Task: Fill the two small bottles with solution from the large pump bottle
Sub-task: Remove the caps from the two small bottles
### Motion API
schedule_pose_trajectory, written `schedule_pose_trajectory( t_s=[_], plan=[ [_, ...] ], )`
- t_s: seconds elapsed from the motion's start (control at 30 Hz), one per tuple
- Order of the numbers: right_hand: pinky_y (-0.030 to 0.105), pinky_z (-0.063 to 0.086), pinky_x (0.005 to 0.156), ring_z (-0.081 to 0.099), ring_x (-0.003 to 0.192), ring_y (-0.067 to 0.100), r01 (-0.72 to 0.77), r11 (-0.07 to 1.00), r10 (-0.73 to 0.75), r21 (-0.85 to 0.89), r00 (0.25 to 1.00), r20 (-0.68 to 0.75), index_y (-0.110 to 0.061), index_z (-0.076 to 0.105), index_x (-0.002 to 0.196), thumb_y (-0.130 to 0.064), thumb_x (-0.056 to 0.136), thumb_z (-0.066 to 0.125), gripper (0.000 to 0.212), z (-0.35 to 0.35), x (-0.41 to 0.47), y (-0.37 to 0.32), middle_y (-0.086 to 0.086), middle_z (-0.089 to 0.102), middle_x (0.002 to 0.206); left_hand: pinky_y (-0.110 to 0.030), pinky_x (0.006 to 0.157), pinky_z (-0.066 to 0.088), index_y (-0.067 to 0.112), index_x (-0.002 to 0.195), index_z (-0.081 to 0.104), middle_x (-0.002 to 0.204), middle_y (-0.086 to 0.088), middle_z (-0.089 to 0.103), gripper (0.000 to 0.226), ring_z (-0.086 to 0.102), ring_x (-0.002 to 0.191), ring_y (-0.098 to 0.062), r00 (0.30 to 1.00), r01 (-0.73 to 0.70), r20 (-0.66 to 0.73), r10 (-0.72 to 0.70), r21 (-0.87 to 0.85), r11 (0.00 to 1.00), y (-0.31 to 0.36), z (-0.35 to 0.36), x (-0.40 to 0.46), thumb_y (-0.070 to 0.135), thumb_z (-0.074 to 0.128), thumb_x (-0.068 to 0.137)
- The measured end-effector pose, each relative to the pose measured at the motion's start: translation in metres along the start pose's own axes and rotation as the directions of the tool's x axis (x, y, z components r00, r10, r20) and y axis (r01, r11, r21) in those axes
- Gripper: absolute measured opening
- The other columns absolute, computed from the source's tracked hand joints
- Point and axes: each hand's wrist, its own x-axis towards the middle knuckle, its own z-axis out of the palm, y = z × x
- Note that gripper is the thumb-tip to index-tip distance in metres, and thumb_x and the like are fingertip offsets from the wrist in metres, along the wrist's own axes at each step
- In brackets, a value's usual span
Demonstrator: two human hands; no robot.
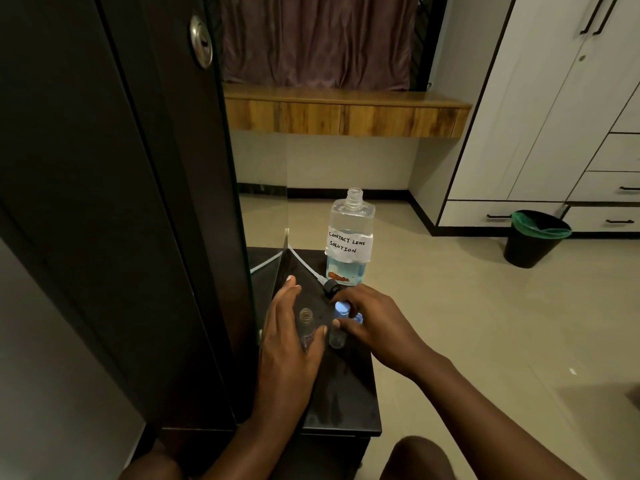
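Before the uncapped bottle (349, 237) hand-labelled "CONTACT LENS SOLUTION", the left hand (289, 337), fingers spread, cups one small bottle (307, 327) while right-hand (374, 323) fingertips apparently pinch a blue cap (341, 309).

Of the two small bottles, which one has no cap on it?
The small bottle by the left hand: its neck is open, while the other small bottle carries a blue cap.
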Motion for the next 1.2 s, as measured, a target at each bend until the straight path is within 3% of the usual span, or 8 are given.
schedule_pose_trajectory(
  t_s=[0.27, 0.4, 0.57, 0.7, 0.83, 0.93, 1.07, 1.2],
  plan=[
    [0.014, 0.047, 0.070, 0.058, 0.084, 0.000, 0.070, 0.992, -0.062, 0.107, 0.996, -0.069, -0.029, 0.064, 0.110, -0.030, 0.084, 0.073, 0.027, -0.066, 0.003, -0.045, -0.015, 0.064, 0.100, -0.018, 0.092, 0.048, 0.025, 0.129, 0.047, 0.123, 0.014, 0.043, 0.071, 0.049, 0.111, -0.003, 0.999, 0.033, 0.010, -0.032, -0.110, 0.993, 0.031, -0.001, 0.008, 0.041, 0.084, 0.070],
    [0.023, 0.053, 0.076, 0.062, 0.086, 0.007, 0.119, 0.972, -0.112, 0.202, 0.993, -0.045, -0.028, 0.064, 0.109, -0.029, 0.083, 0.074, 0.028, -0.093, 0.003, -0.069, -0.013, 0.067, 0.097, -0.006, 0.076, 0.046, 0.023, 0.115, 0.055, 0.112, 0.010, 0.054, 0.051, 0.054, 0.099, 0.001, 1.000, 0.026, 0.012, -0.024, -0.190, 0.981, 0.050, -0.004, 0.018, 0.034, 0.081, 0.073],
    [0.028, 0.056, 0.078, 0.066, 0.086, 0.010, 0.136, 0.963, -0.139, 0.235, 0.990, -0.003, -0.028, 0.065, 0.107, -0.025, 0.085, 0.073, 0.024, -0.111, 0.005, -0.073, -0.010, 0.070, 0.096, -0.007, 0.079, 0.049, 0.025, 0.114, 0.061, 0.109, 0.009, 0.065, 0.038, 0.062, 0.101, -0.003, 0.999, 0.035, 0.023, -0.029, -0.278, 0.960, 0.055, -0.013, 0.023, 0.028, 0.076, 0.080],
    [0.024, 0.056, 0.081, 0.067, 0.091, 0.008, 0.123, 0.955, -0.142, 0.271, 0.988, 0.054, -0.028, 0.065, 0.111, -0.017, 0.088, 0.070, 0.026, -0.115, 0.005, -0.071, -0.011, 0.070, 0.102, -0.020, 0.088, 0.056, 0.033, 0.122, 0.053, 0.112, 0.014, 0.068, 0.037, 0.065, 0.105, 0.000, 0.992, 0.092, 0.115, -0.053, -0.370, 0.924, 0.057, -0.017, 0.021, 0.033, 0.068, 0.088],
    [0.020, 0.053, 0.080, 0.064, 0.096, 0.005, 0.123, 0.954, -0.152, 0.273, 0.984, 0.088, -0.030, 0.063, 0.115, -0.017, 0.090, 0.067, 0.028, -0.114, 0.006, -0.071, -0.013, 0.067, 0.106, -0.017, 0.085, 0.053, 0.039, 0.122, 0.049, 0.115, 0.019, 0.062, 0.043, 0.061, 0.106, 0.002, 0.986, 0.088, 0.164, -0.034, -0.331, 0.939, 0.064, -0.015, 0.020, 0.049, 0.066, 0.084],
    [0.023, 0.054, 0.083, 0.063, 0.099, 0.005, 0.140, 0.954, -0.174, 0.265, 0.978, 0.112, -0.028, 0.063, 0.116, -0.017, 0.091, 0.065, 0.027, -0.116, 0.006, -0.074, -0.013, 0.066, 0.108, -0.011, 0.078, 0.050, 0.031, 0.117, 0.057, 0.115, 0.012, 0.053, 0.047, 0.056, 0.105, -0.002, 0.996, 0.050, 0.083, -0.027, -0.287, 0.957, 0.062, -0.012, 0.024, 0.046, 0.074, 0.076],
    [0.019, 0.053, 0.084, 0.062, 0.100, 0.002, 0.155, 0.960, -0.185, 0.232, 0.976, 0.112, -0.030, 0.062, 0.116, -0.017, 0.091, 0.064, 0.028, -0.119, 0.009, -0.073, -0.016, 0.065, 0.109, -0.006, 0.075, 0.048, 0.033, 0.121, 0.057, 0.111, 0.016, 0.060, 0.043, 0.058, 0.100, 0.004, 0.997, 0.058, 0.073, -0.037, -0.311, 0.949, 0.061, -0.014, 0.026, 0.037, 0.073, 0.081],
    [0.014, 0.051, 0.081, 0.061, 0.099, -0.001, 0.160, 0.969, -0.182, 0.191, 0.978, 0.103, -0.031, 0.062, 0.116, -0.016, 0.091, 0.065, 0.029, -0.120, 0.010, -0.070, -0.018, 0.064, 0.108, -0.005, 0.075, 0.046, 0.036, 0.115, 0.055, 0.107, 0.019, 0.067, 0.036, 0.062, 0.101, 0.006, 0.993, 0.093, 0.102, -0.062, -0.334, 0.938, 0.062, -0.017, 0.024, 0.048, 0.065, 0.083]
  ],
)
